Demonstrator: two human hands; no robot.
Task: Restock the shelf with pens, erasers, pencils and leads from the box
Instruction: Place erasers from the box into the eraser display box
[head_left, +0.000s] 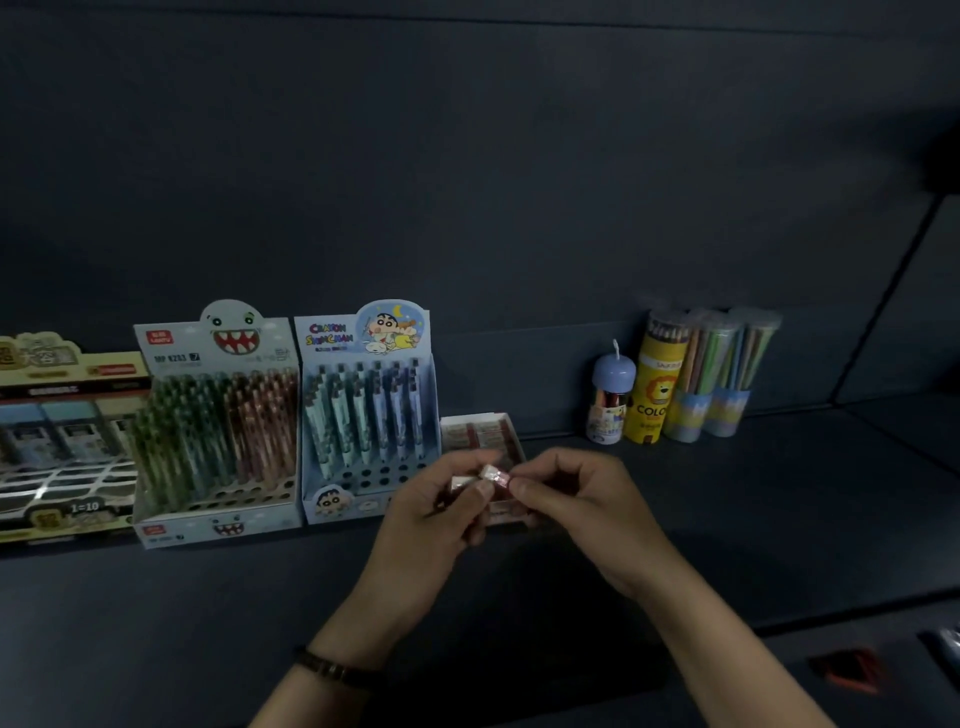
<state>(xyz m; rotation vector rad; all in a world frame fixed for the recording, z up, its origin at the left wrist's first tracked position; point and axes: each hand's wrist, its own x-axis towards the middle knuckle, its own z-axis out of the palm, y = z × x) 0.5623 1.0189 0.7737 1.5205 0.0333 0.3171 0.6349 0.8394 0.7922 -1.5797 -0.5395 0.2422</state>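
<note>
Erasers (488, 475) are gripped in the left hand (431, 514) while the right hand (571, 501) pinches one near the eraser box (480, 431).

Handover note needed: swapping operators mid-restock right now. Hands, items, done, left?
Left hand: grips small erasers.
Right hand: pinches one of them at the left fingertips.
Both hands are in front of the eraser box on the shelf.
Pen displays stand left of it, front holes empty; pencil tubes stand to the right.
Done: pens, pencils and some erasers are shelved.
Left: put the held erasers in their box. No leads in sight.
</note>
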